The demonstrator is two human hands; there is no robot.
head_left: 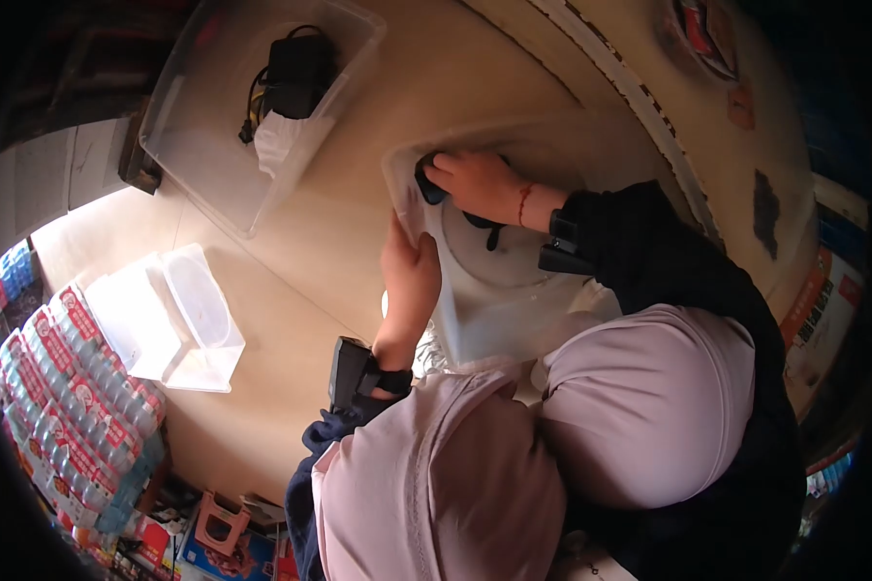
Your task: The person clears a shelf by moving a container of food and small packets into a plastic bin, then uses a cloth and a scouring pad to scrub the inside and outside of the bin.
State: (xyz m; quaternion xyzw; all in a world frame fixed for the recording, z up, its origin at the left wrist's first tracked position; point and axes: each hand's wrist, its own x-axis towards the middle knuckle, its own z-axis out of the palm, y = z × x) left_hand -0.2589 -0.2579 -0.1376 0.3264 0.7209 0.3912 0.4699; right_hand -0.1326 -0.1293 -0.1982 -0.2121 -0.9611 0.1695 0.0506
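A large translucent plastic bin (455, 329) sits in front of me, tilted slightly in view. My left hand (414, 276) is closed over its left rim. Inside the bin, near the far left corner, my right hand (484, 186) grips a small dark object (430, 182) whose kind I cannot make out. Below that wrist, a black piece with a short hanging end (492, 235) shows against the bin's inside; the hand partly covers it.
A second clear bin (252, 218) at the upper left holds a black box-shaped item (298, 76) with a cable. A white open container (203, 300) lies at left. Packs of bottled drinks (68, 397) are stacked beyond it, near a pink plastic stool (221, 523).
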